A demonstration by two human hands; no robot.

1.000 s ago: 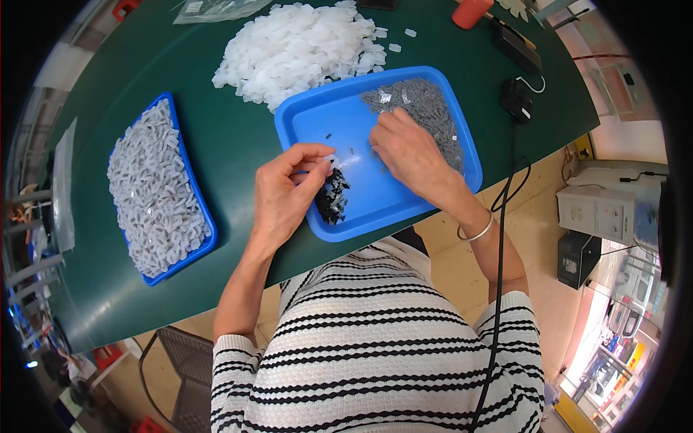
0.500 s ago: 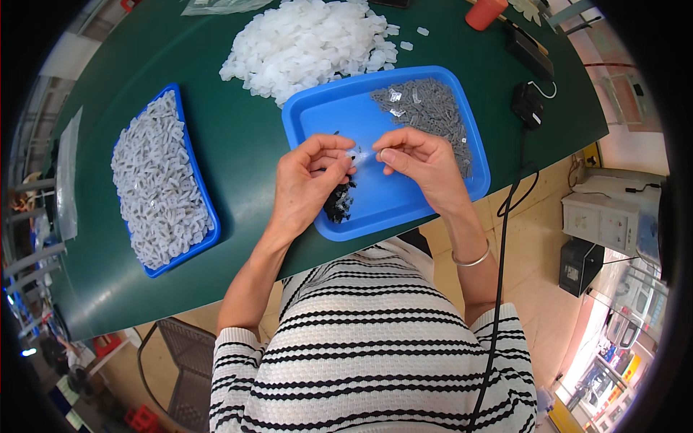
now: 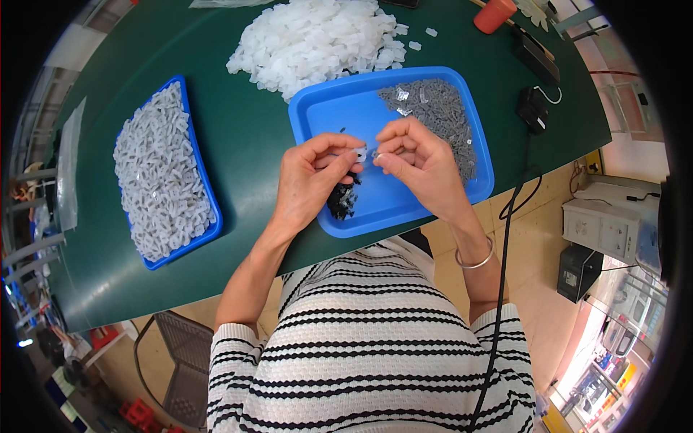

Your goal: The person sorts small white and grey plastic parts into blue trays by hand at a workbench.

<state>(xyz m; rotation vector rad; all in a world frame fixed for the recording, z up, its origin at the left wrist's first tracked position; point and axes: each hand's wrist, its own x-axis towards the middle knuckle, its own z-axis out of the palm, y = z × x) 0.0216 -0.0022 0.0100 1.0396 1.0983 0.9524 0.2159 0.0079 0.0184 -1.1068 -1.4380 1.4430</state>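
If slackened, left fingers (image 3: 330,142) could drop their pinched translucent tab (image 3: 362,155) onto black scraps (image 3: 341,205); right fingers (image 3: 398,166) narrow, contents unclear.

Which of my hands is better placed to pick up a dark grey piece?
Probably your right hand: it is over the blue tray, nearer the dark grey pieces. Your left hand is farther from them and pinches a small whitish piece.
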